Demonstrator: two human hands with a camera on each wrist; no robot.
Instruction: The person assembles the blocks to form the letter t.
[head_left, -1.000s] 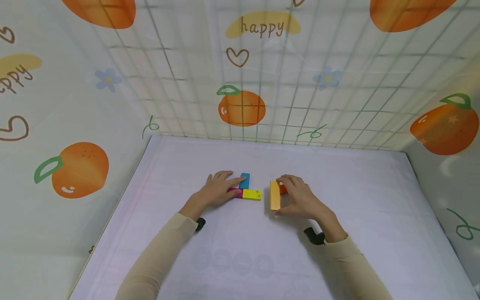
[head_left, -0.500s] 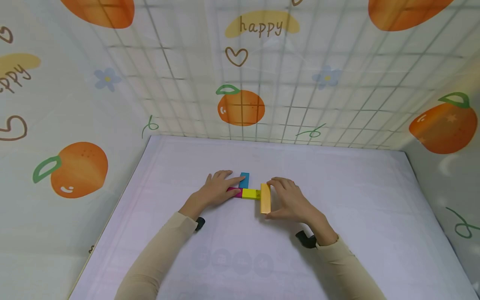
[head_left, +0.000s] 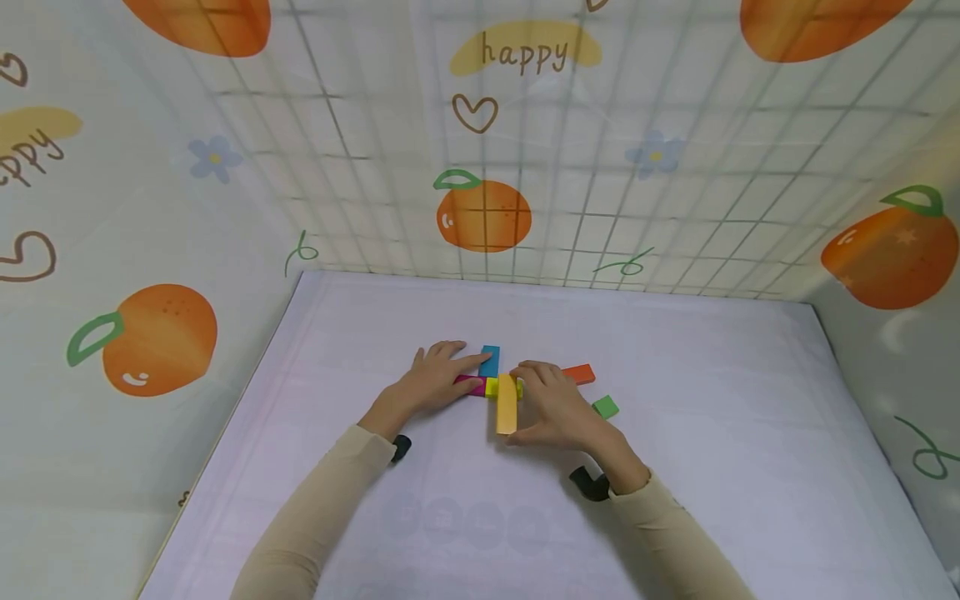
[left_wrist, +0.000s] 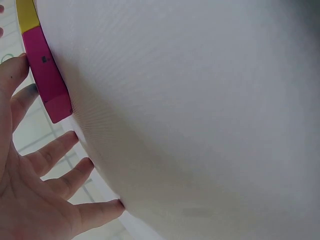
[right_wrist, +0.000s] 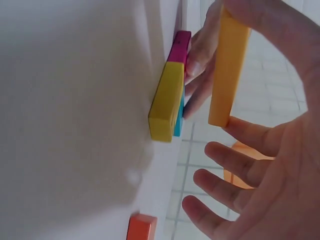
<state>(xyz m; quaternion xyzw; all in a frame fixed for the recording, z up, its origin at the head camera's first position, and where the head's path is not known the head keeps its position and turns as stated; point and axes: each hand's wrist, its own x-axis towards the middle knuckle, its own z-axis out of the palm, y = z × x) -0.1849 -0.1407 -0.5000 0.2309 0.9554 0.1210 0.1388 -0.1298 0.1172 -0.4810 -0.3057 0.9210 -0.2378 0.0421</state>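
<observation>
In the head view, the right hand (head_left: 558,408) is farther left than half a second ago, carrying a light-orange block (head_left: 507,404) that now crosses in front of a yellow block (head_left: 492,388) at the centre of the frame; before, it covered only that block's right end. The shift uncovers a red-orange block (head_left: 580,374) and a small green block (head_left: 606,407), right of centre. The left hand (head_left: 435,379) stays put, left of centre, fingers spread and fairly straight, index finger at a blue block (head_left: 490,360), thumb at a magenta block (head_left: 477,389). The blocks are plain, straight-edged bars, the green one stubbier, on a smooth white tabletop (head_left: 405,542); behind is a pale sheet (head_left: 375,208) printed with oranges and grid lines. In the left wrist view, the magenta block at upper left looks smooth, with a small dark mark, its end meeting the yellow; the hand's outspread fingertips reach the white surface. In the right wrist view, thumb and index finger pinch the light-orange block by its ends at upper right, apart from the yellow block at centre; the other fingers are spaced apart.
</observation>
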